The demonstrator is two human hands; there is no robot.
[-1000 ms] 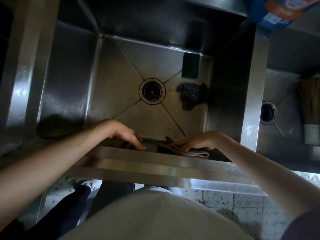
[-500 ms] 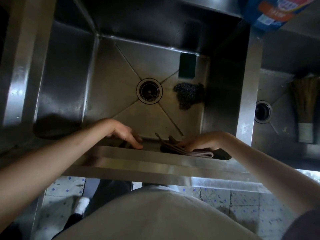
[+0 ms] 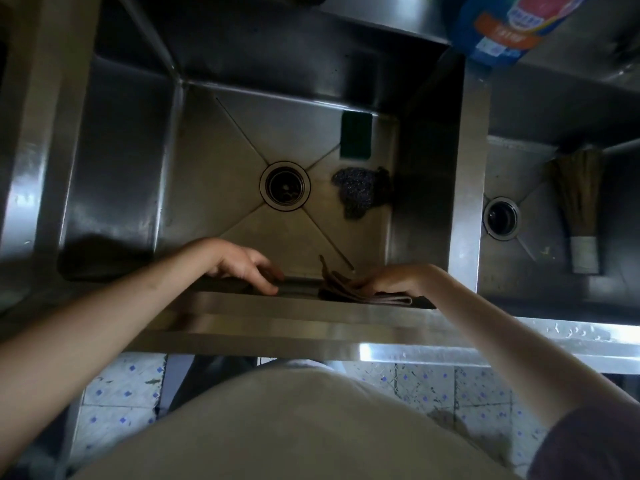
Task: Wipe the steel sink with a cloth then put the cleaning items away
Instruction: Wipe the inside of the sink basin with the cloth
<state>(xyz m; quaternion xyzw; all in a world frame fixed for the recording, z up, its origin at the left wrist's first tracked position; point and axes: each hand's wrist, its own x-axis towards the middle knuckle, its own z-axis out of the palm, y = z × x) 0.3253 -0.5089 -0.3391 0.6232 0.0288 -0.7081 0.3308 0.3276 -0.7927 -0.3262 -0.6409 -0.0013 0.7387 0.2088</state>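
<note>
A deep steel sink [image 3: 114, 161] fills the view, with a round drain [image 3: 284, 186] in its floor. My right hand [image 3: 391, 280] presses a folded brownish cloth [image 3: 349, 289] against the sink's near inner wall, just below the front rim. My left hand [image 3: 242, 265] rests on that same near edge to the left of the cloth, fingers spread, holding nothing. A green sponge [image 3: 356, 134] and a dark steel-wool scourer [image 3: 360, 192] lie on the sink floor at the right.
A second basin [image 3: 519, 265] on the right holds a straw brush [image 3: 576, 206] and its own drain [image 3: 501, 218]. A blue detergent package [image 3: 502, 26] stands on the back ledge. Tiled floor shows below the front rim [image 3: 294, 323].
The cloth under my right hand has slid slightly along the near wall; a corner of it sticks up more. My left hand stays put.
</note>
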